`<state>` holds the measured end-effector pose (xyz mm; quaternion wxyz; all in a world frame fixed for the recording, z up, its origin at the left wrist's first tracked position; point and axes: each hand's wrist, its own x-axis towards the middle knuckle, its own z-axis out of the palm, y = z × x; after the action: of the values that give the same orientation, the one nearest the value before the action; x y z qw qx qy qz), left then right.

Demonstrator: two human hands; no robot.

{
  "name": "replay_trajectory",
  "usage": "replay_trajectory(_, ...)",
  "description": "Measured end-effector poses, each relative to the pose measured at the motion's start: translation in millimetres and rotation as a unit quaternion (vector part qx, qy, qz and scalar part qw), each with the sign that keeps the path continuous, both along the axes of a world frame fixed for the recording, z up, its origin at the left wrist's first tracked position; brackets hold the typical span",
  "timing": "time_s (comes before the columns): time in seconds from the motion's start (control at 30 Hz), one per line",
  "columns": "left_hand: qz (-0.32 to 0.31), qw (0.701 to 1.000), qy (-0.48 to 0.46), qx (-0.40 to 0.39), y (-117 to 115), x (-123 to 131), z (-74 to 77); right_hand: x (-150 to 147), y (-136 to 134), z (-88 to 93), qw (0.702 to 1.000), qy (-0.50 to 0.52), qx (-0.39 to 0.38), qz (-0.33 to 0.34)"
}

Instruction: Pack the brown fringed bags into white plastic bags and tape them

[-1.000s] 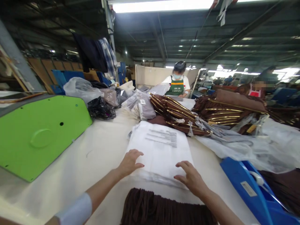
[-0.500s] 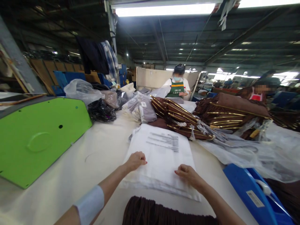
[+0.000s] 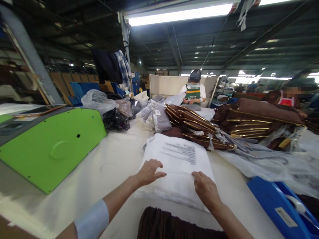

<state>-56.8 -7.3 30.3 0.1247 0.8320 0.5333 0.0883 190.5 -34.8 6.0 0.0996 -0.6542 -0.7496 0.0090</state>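
A stack of white, translucent plastic bags [image 3: 179,161] with dark printed lines lies flat on the table in front of me. Over its left side is my left hand [image 3: 150,172], thumb and fingers apart, with nothing held between them. My right hand [image 3: 206,188] rests at the stack's right side, its fingers extended and bent down onto the plastic. Whether those right fingertips are pinching the top bag is hard to see, but no bag edge shows in them. Close to me, below the stack, lies a bundle of dark brown fabric [image 3: 171,225].
Brown fabric pieces with gold edging [image 3: 194,124] are piled behind the stack, beside packed grey bags [image 3: 159,116]. A green-sided machine [image 3: 59,149] stands left, a blue plastic holder [image 3: 276,202] right. Across the table is a co-worker in a green apron [image 3: 193,94]; another person sits far right.
Both hands have loosened from a closed shape. The left fingers have spread from the thumb, and the right fingers have straightened. The view has shifted slightly to the left.
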Motion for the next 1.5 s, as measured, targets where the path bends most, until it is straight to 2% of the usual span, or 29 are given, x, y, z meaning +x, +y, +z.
replay_trajectory(0.13, -0.05, 0.997, 0.054, 0.021, -17, -4, -15.3, 1, -7, 1.0, 1.0, -0.008, 0.001, 0.002)
replay_trajectory(0.3, -0.065, 0.989, 0.114, 0.067, -18, -6, -26.8, 0, -12, -0.6, 1.0, -0.01, 0.02, 0.006)
replay_trajectory(0.57, -0.001, 0.983, 0.14, 0.115, -19, -14, -25.4, 9, -14, -14.2, 0.992, -0.027, 0.103, 0.066)
replay_trajectory(0.7, 0.026, 0.98, 0.133, 0.148, -23, -21, -27.1, 16, -14, -17.9, 0.977, -0.044, 0.17, 0.12)
replay_trajectory(0.77, 0.02, 0.978, 0.121, 0.166, -25, -21, -25.8, 23, -16, -17.2, 0.966, -0.055, 0.205, 0.147)
replay_trajectory(0.87, -0.032, 0.978, 0.091, 0.186, -32, -6, -18.5, 32, -20, -13.7, 0.951, -0.078, 0.243, 0.173)
replay_trajectory(1.03, -0.129, 0.968, -0.01, 0.216, -44, 53, -1.9, 27, -31, -3.2, 0.947, -0.106, 0.248, 0.174)
replay_trajectory(1.13, -0.174, 0.968, 0.034, 0.177, -43, 77, 0.4, 22, -38, 5.1, 0.958, -0.104, 0.211, 0.161)
replay_trajectory(1.2, -0.182, 0.97, 0.06, 0.146, -38, 77, -1.6, 25, -43, 9.8, 0.97, -0.09, 0.171, 0.15)
replay_trajectory(1.27, -0.144, 0.98, 0.06, 0.124, -31, 63, -4.5, 36, -47, 12.4, 0.981, -0.065, 0.124, 0.132)
replay_trajectory(1.33, -0.071, 0.991, 0.053, 0.105, -25, 40, -6.8, 54, -52, 12.2, 0.992, -0.028, 0.081, 0.094)
replay_trajectory(1.43, 0.043, 0.995, 0.019, 0.083, -24, 2, -9.2, 81, -63, 6.5, 0.998, 0.055, 0.036, -0.004)
replay_trajectory(1.5, 0.109, 0.991, -0.028, 0.067, -31, -15, -11.6, 94, -70, 0.0, 0.988, 0.131, 0.02, -0.084)
